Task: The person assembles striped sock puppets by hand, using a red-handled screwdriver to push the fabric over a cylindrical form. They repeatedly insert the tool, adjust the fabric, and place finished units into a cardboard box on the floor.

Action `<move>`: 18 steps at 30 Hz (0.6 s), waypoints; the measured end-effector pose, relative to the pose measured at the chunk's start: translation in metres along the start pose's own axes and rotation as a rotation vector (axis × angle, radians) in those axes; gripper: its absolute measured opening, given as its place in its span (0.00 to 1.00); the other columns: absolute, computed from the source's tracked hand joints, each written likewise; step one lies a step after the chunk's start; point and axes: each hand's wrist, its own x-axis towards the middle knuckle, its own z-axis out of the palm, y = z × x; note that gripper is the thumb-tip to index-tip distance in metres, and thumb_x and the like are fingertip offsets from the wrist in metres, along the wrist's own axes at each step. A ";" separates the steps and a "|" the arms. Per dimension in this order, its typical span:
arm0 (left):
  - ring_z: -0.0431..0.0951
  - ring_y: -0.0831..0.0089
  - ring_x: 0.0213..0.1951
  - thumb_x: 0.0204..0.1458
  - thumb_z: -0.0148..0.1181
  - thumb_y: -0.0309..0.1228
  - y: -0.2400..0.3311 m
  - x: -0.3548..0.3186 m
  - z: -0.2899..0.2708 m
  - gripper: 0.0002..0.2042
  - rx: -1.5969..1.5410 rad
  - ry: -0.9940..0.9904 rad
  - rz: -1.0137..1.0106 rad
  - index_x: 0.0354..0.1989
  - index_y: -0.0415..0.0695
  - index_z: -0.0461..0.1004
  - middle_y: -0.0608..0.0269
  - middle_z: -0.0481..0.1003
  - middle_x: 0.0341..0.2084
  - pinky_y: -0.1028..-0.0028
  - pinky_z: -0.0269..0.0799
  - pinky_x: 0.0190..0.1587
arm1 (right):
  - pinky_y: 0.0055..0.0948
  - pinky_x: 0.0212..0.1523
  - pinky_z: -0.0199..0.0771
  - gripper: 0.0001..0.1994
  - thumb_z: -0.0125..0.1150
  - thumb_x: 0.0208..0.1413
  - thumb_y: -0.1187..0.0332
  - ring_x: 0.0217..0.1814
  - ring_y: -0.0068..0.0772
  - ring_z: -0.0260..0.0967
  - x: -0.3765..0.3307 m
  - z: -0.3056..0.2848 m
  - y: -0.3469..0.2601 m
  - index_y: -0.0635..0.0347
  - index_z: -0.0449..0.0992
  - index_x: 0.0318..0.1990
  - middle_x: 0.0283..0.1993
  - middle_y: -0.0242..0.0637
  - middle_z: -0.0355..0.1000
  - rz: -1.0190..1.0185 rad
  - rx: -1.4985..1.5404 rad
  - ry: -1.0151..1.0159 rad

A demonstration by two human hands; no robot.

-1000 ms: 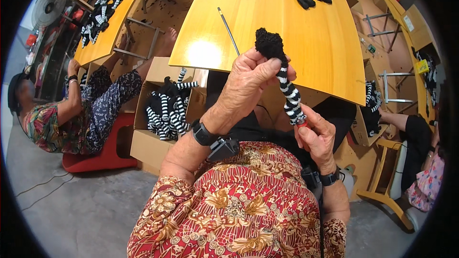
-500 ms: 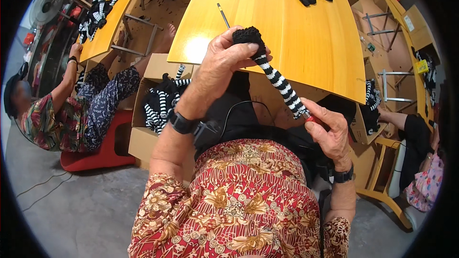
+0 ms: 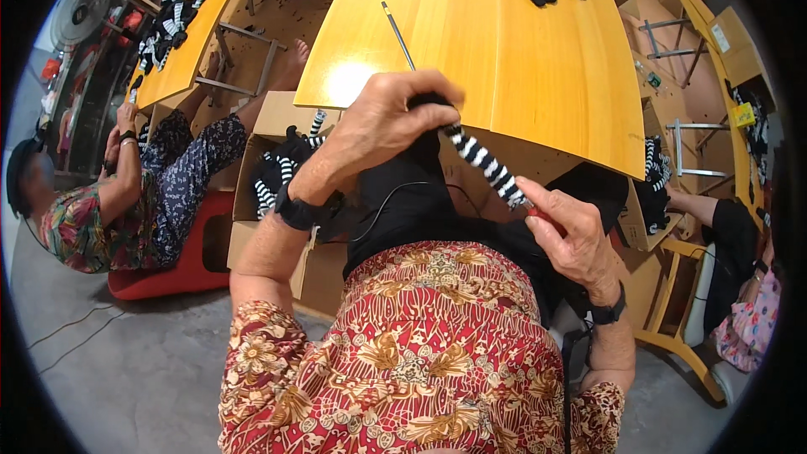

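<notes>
Left hand [image 3: 391, 111] has its fingers clamped on the black end of a striped knit tube [image 3: 486, 165], right hand [image 3: 578, 237] is pinching what's maybe a red handle [image 3: 545, 220] at the other end, near the table [image 3: 546, 76].

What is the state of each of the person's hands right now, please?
Left hand: closed, holding the black end of the striped knit piece.
Right hand: closed, holding a red object at the piece's other end.

one sock [image 3: 487, 167] between two hands [image 3: 395, 111] [image 3: 573, 234], three tables [image 3: 504, 42]
</notes>
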 end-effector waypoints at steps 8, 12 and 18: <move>0.79 0.76 0.42 0.60 0.55 0.42 -0.011 -0.009 0.027 0.22 -0.785 0.213 -0.429 0.57 0.40 0.66 0.53 0.76 0.46 0.76 0.77 0.45 | 0.28 0.23 0.63 0.27 0.64 0.44 0.78 0.22 0.28 0.60 0.002 0.022 -0.003 0.50 0.76 0.56 0.24 0.31 0.58 -0.191 -0.632 0.200; 0.79 0.75 0.44 0.60 0.56 0.40 -0.019 -0.013 0.033 0.20 -1.003 0.220 -0.456 0.55 0.40 0.67 0.55 0.78 0.43 0.76 0.77 0.43 | 0.28 0.23 0.60 0.26 0.63 0.45 0.77 0.23 0.28 0.59 0.002 0.026 -0.002 0.50 0.76 0.56 0.26 0.31 0.61 -0.180 -0.673 0.210; 0.80 0.71 0.42 0.59 0.58 0.34 -0.031 -0.013 0.035 0.14 -0.996 0.240 -0.490 0.50 0.41 0.69 0.58 0.78 0.43 0.74 0.78 0.43 | 0.28 0.22 0.57 0.26 0.63 0.45 0.76 0.23 0.28 0.59 -0.007 0.027 0.004 0.50 0.75 0.57 0.29 0.33 0.64 -0.226 -0.768 0.288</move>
